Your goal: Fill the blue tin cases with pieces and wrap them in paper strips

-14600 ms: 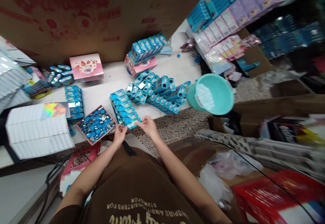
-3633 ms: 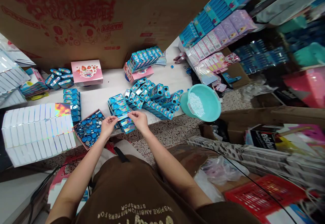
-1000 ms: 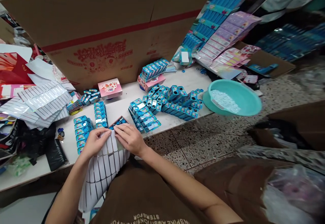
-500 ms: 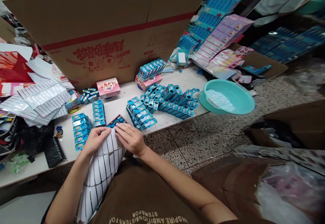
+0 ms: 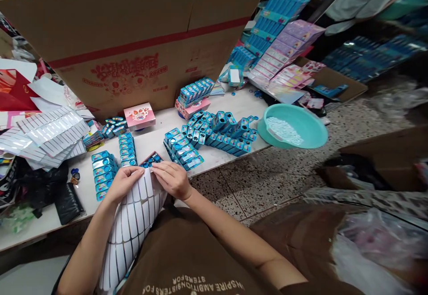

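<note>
A long white sheet of stickers (image 5: 132, 217), split into narrow rectangles by dark lines, slopes from the table edge down over my lap. My left hand (image 5: 124, 184) pinches its upper left corner between thumb and fingers. At the upper right corner, my right hand (image 5: 173, 180) has its fingers closed on the sheet's edge; the fingertips are partly hidden. Just beyond both hands lies a small open box (image 5: 152, 157) with dark blue round pieces in it. Rows of small blue packs stand on either side, a left row (image 5: 104, 176) and a right row (image 5: 183, 150).
A tall cardboard carton (image 5: 133, 40) stands at the back of the white table (image 5: 160, 123). A pink box (image 5: 139, 115) lies before it. More sticker sheets (image 5: 53, 130) are heaped at left. A turquoise basin (image 5: 310, 130) with white pieces is at right.
The view has shifted slightly, so the table things sit a little further left. Both hands stay at the sheet's top edge, with the right fingers slightly changed.
</note>
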`<state>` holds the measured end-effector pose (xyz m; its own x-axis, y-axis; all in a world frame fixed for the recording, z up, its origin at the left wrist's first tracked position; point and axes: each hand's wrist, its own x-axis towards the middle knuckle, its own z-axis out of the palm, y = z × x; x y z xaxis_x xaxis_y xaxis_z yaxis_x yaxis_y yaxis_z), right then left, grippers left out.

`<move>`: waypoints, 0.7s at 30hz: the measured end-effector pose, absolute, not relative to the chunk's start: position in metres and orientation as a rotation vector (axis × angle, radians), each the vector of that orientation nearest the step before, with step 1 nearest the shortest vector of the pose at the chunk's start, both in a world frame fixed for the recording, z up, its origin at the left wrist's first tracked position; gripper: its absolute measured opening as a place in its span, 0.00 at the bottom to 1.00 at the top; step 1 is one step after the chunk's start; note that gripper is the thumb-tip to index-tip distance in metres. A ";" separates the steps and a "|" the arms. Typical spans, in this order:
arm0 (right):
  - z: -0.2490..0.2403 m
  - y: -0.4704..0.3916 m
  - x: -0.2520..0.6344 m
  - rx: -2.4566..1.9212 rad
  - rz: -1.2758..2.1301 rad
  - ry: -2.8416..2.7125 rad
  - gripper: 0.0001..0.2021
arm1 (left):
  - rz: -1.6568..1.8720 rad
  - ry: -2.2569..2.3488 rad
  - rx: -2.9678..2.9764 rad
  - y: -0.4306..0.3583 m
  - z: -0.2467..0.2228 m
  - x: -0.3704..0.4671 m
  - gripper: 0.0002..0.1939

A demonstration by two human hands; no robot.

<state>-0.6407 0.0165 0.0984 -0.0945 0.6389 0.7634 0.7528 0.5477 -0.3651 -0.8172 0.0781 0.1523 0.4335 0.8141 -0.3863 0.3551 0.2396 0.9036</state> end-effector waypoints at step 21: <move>0.087 0.024 -0.538 -1.762 0.513 -1.666 0.08 | 0.407 1.791 2.608 0.234 0.067 -0.910 0.33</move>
<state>-0.5380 0.0242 0.0870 0.1157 0.9817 0.1511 0.7268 0.0201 -0.6865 -0.9097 0.2336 0.0667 0.3373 0.9115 0.2355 0.9236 -0.3688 0.1044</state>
